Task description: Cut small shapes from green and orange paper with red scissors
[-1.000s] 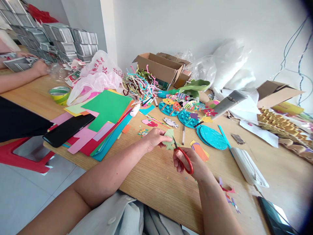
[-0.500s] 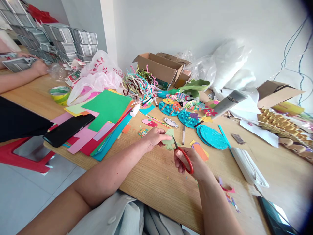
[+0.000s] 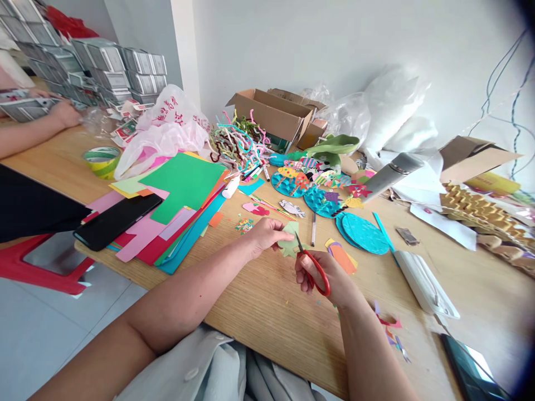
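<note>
Between the thumb and fingers of my left hand is a small piece of light green paper, partly cut to a shape. My right hand is wrapped round a pair of scissors with red handles. The dark blades point up and away from me and lie at the right edge of the green paper. Just beyond are a pen, a pink and red paper fish and a white paper cutout. Orange and yellow paper pieces lie to the right.
Left lies a stack of coloured paper under a black phone. Behind are pipe cleaners and a cardboard box. Blue decorated discs and a white power strip are right. Another person's hand is far left.
My right hand and the scissors have shifted very slightly to the left. The green paper stays in my left hand at nearly the same spot.
</note>
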A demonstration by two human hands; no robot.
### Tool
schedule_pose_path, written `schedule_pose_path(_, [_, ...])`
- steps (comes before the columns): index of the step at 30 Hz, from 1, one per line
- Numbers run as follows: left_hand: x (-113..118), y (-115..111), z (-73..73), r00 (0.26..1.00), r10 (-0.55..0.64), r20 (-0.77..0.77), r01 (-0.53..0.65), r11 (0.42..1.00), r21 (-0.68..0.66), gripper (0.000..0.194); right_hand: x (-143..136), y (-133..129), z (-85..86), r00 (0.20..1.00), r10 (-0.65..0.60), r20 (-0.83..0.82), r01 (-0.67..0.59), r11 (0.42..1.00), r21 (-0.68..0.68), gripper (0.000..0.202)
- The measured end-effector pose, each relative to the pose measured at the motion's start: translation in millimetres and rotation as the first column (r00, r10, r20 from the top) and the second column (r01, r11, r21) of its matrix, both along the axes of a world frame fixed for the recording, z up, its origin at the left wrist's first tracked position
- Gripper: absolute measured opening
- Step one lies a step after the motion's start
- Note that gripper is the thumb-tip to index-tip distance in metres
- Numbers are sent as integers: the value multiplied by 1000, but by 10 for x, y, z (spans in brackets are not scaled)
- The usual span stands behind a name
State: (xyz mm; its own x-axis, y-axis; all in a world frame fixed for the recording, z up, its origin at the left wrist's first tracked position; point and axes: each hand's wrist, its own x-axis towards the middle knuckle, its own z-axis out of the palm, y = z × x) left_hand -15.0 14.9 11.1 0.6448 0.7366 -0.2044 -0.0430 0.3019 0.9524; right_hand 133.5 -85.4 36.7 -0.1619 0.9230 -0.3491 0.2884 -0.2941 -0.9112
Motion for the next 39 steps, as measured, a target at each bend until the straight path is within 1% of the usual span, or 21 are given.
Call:
schedule_pose_path(7, [-3,-11,22,1000,2,10,-2,1000,-22,23,-6,-4,8,1000,-10,15,10,1000,-13,47])
schedule_pose_path(11, [-2,-14,25,1000,10,5,-10,999,-43,24,-7,-6,-1,1000,-24,-14,24,1000,-19,46])
schedule_pose_path(21, [-6,-13,17,999,13,29,-12,999,-43,27,-11,-9,-14,996,-89,22,91,994,-57,44])
schedule_pose_path(28, [3,-3,-21,999,13,29,-12,1000,-28,26,-17,-16,11,998,-64,7,64,997,-40,43])
schedule_pose_path(39, [2,-2,-31,1000,7,27,-6,1000,-18,23,3,-8,-30,998,-56,-20,55,997,-51,43])
